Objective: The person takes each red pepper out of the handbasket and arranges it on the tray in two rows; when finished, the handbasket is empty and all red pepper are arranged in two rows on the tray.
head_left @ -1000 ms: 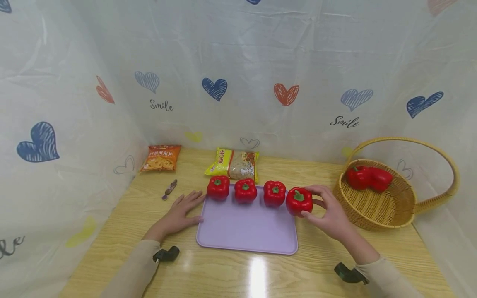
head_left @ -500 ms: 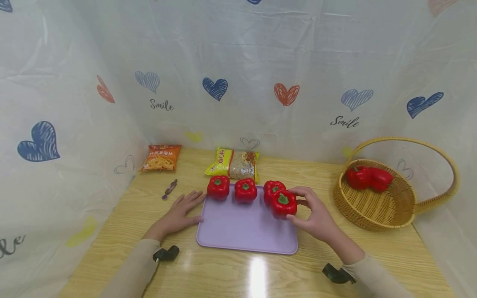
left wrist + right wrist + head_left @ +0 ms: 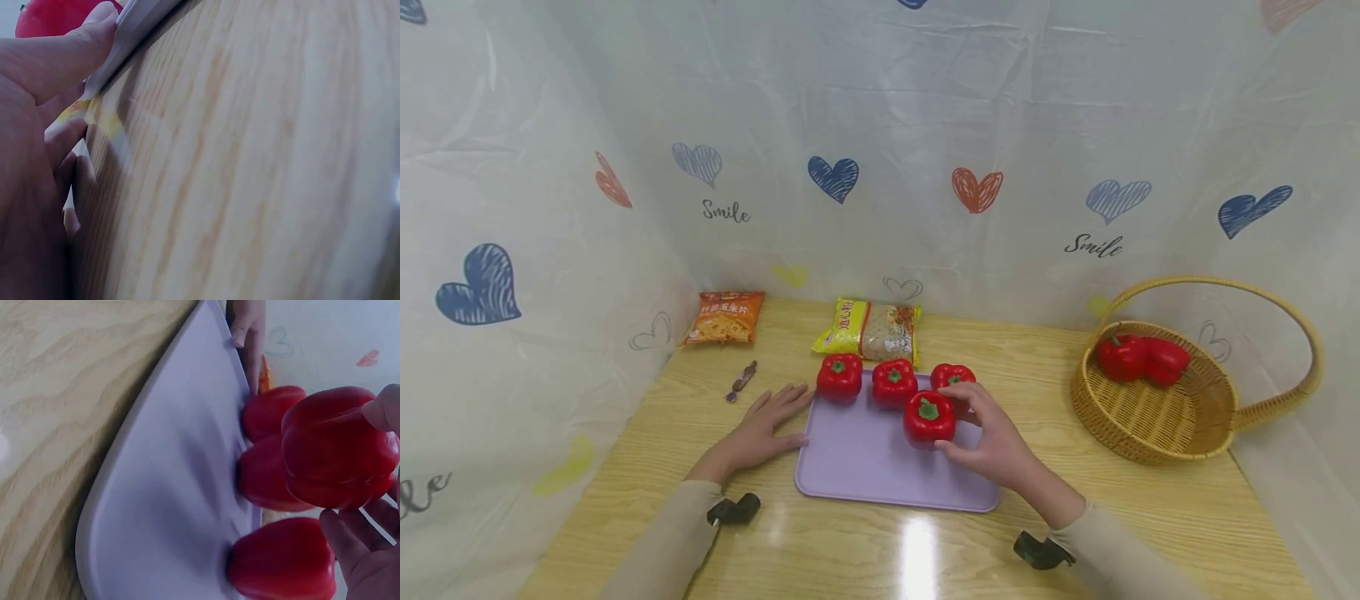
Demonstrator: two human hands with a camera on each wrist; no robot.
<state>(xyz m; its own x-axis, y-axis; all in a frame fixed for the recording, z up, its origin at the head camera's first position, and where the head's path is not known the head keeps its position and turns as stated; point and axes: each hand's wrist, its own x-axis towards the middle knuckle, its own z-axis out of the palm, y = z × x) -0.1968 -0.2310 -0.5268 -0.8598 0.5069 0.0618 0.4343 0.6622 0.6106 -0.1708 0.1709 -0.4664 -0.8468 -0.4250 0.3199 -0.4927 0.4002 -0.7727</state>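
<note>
On my feed, the right hand [image 3: 996,446] pinched a pepper [image 3: 925,427] over the tray [image 3: 861,475]; the left hand [image 3: 762,435], fingers spread, touched its left edge.

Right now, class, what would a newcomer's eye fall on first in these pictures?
Probably the glossy red pepper in the right hand, held over the lilac tray. Next come three matching peppers lined along the tray's far edge. Off to the right stands a wicker basket with more red produce inside.
</note>
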